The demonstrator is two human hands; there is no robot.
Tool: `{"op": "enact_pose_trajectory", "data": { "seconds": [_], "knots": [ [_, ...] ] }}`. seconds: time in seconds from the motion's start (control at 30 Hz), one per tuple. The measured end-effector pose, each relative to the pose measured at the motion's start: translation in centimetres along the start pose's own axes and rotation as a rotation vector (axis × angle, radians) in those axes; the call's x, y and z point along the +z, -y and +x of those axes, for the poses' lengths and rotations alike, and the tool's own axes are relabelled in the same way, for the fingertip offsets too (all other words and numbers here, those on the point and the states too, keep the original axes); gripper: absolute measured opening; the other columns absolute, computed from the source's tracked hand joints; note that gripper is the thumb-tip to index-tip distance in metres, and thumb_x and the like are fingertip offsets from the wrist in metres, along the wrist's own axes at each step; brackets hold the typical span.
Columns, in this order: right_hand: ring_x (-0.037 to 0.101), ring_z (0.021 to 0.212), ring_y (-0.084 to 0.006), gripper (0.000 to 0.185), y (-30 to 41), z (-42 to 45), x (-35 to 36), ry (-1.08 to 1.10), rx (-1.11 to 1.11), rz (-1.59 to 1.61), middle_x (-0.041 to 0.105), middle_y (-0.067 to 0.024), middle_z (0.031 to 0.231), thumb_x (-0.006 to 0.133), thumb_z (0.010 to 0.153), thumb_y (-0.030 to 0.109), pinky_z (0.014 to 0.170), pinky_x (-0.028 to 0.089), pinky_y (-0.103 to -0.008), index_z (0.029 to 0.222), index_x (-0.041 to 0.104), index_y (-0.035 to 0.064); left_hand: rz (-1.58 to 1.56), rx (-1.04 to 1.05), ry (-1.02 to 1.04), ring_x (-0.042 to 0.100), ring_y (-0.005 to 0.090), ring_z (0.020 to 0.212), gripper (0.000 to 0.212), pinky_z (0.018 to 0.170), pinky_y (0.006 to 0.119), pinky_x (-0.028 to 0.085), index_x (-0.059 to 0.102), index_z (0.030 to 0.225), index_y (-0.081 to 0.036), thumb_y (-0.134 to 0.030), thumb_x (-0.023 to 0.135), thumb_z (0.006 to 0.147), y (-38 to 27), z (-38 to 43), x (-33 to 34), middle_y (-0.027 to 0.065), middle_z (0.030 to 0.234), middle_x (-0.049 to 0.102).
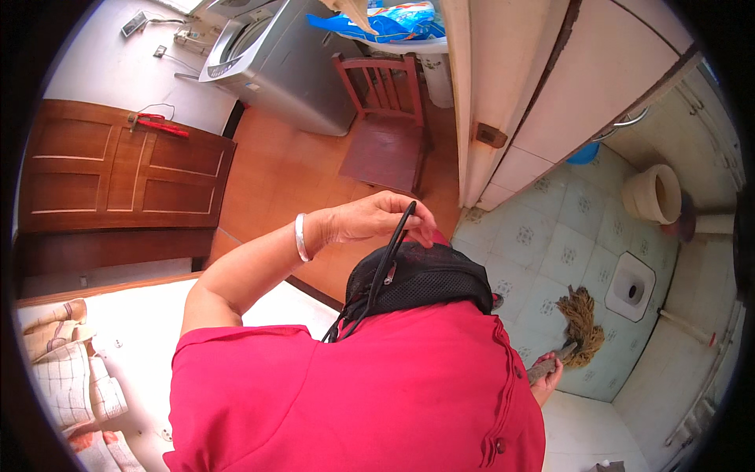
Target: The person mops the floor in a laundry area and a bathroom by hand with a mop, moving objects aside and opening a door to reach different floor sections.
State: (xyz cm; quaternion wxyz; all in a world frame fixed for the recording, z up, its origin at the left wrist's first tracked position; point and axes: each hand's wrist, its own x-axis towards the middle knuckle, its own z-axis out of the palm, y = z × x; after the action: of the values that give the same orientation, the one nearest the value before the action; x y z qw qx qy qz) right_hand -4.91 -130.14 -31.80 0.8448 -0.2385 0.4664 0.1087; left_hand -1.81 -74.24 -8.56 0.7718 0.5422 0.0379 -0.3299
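Observation:
My left hand (pixel 396 217), with a silver bangle (pixel 301 237) on its wrist, is raised in front of my chest with curled fingers. A looped black strap (pixel 394 248) crosses these fingers; whether they grip it cannot be told. Just below is a black mesh bag (pixel 433 280) with a zip, against my red shirt (pixel 365 389). At lower right, my right hand (pixel 548 373) is closed round the handle of a mop (pixel 540 370). The mop's brown, stringy head (pixel 581 324) lies on pale green patterned tiles, and my sleeve and body hide the rest of the handle.
A squat toilet (pixel 631 287) is set in the tiled floor beyond the mop, near a cream bucket (pixel 652 193). A door frame (pixel 466 118) parts this floor from an orange-brown one with a dark red wooden chair (pixel 386 141) and a washing machine (pixel 295 71). Cloths (pixel 65 377) hang at left.

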Motion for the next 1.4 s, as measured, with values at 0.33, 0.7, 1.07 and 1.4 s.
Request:
{"op": "enact_pose_trajectory", "data": {
  "seconds": [0.33,0.7,1.07,1.4],
  "knots": [
    [0.054,0.074,-0.0217,0.020,-0.4,2.2,0.1,-0.066,0.058,-0.060,0.056,-0.0095,0.080,0.057,0.067,0.008,0.070,0.048,-0.0320,0.083,0.049,-0.0004,0.542,-0.435,-0.445,0.060,0.0170,0.074,0.032,0.067,0.028,0.049,0.051,0.108,0.000,-0.022,0.042,0.087,-8.0,-1.0,2.6,0.0110,0.081,0.061],
    [0.055,0.075,-0.0212,0.020,-1.2,2.6,2.1,-0.144,0.051,-0.026,0.056,-0.0087,0.080,0.059,0.066,0.009,0.072,0.048,-0.0303,0.082,0.049,0.0012,0.849,-0.433,0.459,0.059,0.0159,0.069,0.019,0.063,0.028,0.045,0.061,0.088,0.000,-0.014,0.055,0.077,-11.5,1.0,4.5,0.0083,0.071,0.062],
    [0.055,0.076,-0.0210,0.022,-2.0,4.3,0.9,-0.177,0.131,0.030,0.056,-0.0083,0.082,0.060,0.067,0.011,0.073,0.048,-0.0313,0.084,0.049,0.0034,2.124,-0.863,0.818,0.055,0.0175,0.078,0.012,0.058,0.032,0.039,0.066,0.074,-0.013,-0.020,0.057,0.070,-10.5,-5.7,11.2,-0.0014,0.075,0.062],
    [0.052,0.076,-0.0229,0.019,-3.9,4.4,1.9,-0.140,0.117,-0.047,0.057,-0.0080,0.080,0.060,0.066,0.014,0.075,0.045,-0.0337,0.080,0.051,0.0048,1.838,-0.339,0.477,0.059,0.0230,0.067,0.012,0.053,0.033,0.046,0.060,0.078,-0.007,-0.014,0.052,0.071,-6.4,-5.5,11.5,0.0081,0.070,0.059]
  ]
}}
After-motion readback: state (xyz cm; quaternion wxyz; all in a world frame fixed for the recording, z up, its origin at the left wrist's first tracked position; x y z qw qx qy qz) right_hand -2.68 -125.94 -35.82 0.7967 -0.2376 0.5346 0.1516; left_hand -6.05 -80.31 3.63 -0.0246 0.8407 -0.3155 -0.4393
